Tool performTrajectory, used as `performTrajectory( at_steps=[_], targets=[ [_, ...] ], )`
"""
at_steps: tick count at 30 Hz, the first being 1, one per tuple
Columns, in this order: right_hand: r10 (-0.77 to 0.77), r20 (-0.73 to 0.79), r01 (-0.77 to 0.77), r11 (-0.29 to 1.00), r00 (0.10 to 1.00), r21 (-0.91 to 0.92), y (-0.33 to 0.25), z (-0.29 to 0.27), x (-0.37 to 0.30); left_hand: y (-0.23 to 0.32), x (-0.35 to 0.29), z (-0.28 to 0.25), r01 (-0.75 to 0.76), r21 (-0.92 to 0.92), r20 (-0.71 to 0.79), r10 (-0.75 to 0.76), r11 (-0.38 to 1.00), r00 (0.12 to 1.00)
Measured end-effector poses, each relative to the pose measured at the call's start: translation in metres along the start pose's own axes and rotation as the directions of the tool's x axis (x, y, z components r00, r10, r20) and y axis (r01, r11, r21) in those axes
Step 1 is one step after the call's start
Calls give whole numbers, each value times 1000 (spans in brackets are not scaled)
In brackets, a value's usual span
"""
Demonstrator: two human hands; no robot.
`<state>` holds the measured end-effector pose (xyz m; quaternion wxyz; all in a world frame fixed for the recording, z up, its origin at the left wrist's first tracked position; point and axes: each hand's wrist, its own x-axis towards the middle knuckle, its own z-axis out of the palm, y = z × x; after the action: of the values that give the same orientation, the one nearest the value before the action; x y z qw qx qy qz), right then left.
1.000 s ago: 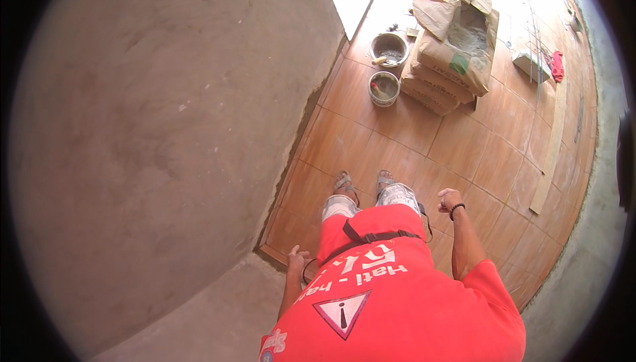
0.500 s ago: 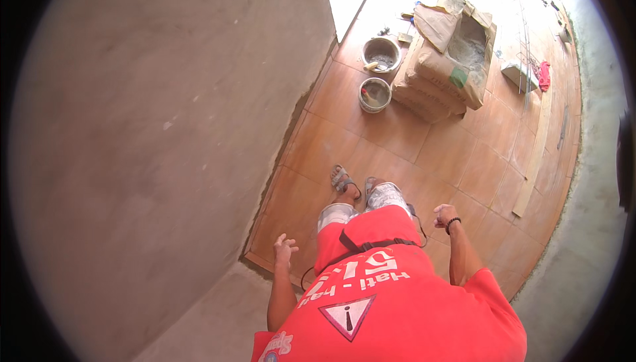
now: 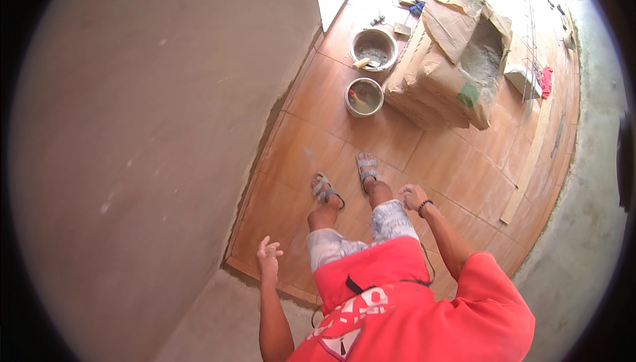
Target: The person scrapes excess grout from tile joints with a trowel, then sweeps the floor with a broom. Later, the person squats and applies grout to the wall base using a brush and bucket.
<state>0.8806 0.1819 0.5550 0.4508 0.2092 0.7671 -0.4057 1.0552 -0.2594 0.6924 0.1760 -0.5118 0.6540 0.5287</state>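
"What surface do I have?"

"I see brown tiles [image 3: 457,170], a plaster wall [image 3: 159,136] on the left."

"Hands?"

"Left hand [image 3: 268,256] bare, fingers spread; right hand [image 3: 414,197] curled, how tightly I can't tell. The opened paper bag [image 3: 445,71] stands ahead, beside two pails [image 3: 364,115]."

Two hands [image 3: 269,258] [image 3: 413,197], two round containers [image 3: 364,113] [image 3: 352,45]
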Motion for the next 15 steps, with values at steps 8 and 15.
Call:
performTrajectory(
  at_steps=[8,15],
  targets=[
    [57,-32,-54,995,998,88,4,22,258,2,147,159,-91,61,286,70,994,956],
    [193,-70,-112,790,979,603,-45,37,422,-27,265,232,-218,238,376,117,946,919]
  ],
)
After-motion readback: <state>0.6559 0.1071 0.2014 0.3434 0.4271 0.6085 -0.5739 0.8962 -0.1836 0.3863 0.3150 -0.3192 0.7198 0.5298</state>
